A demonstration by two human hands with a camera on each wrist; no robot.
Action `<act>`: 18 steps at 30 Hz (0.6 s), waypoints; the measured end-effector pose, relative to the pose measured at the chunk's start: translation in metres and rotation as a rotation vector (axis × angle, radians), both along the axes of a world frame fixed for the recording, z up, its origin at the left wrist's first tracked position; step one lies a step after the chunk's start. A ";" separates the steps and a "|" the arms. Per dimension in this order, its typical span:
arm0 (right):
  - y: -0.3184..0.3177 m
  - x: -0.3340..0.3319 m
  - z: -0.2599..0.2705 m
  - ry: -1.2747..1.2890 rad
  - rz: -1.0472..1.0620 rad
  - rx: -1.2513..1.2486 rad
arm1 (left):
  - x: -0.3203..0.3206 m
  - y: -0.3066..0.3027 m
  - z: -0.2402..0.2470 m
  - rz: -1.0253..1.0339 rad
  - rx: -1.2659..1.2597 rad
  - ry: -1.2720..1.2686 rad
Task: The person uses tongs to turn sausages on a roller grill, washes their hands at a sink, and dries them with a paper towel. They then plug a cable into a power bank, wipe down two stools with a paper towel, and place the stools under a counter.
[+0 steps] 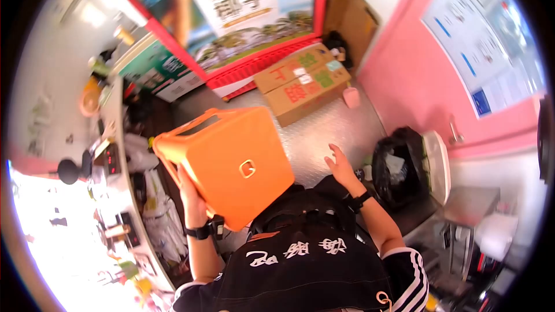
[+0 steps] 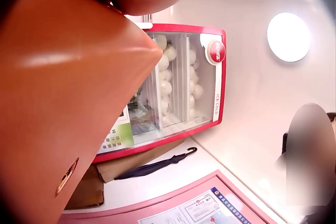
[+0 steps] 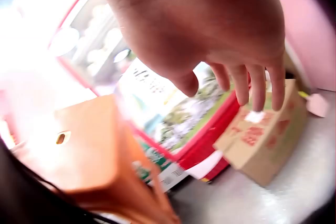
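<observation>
An orange plastic stool [image 1: 240, 167], its seat marked by a small hole, is tilted in front of the person's body. At its left side, my left hand [image 1: 192, 199] holds it, with part of the grip hidden behind the stool. The left wrist view has the orange seat [image 2: 58, 92] filling its left side, below the blurred hand. To the right of the stool, my right hand [image 1: 343, 172] hovers over the floor with nothing in it. Its fingers [image 3: 257, 87] hang spread and loosely bent in the right wrist view.
A printed cardboard box [image 1: 303, 84] lies before a red-framed fridge [image 1: 254, 14]. On the right are a bin with a black bag [image 1: 399, 167] and a pink door [image 1: 416, 75]. A cluttered counter [image 1: 130, 196] runs along the left.
</observation>
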State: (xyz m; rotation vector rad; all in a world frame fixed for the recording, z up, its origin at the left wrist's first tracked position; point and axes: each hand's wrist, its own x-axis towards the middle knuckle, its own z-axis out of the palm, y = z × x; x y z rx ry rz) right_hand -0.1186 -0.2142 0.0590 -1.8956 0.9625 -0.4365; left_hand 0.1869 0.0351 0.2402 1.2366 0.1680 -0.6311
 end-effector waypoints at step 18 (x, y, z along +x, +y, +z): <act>-0.095 0.338 -0.010 -0.017 0.566 -0.462 | 0.115 -0.052 -0.022 0.370 0.056 0.155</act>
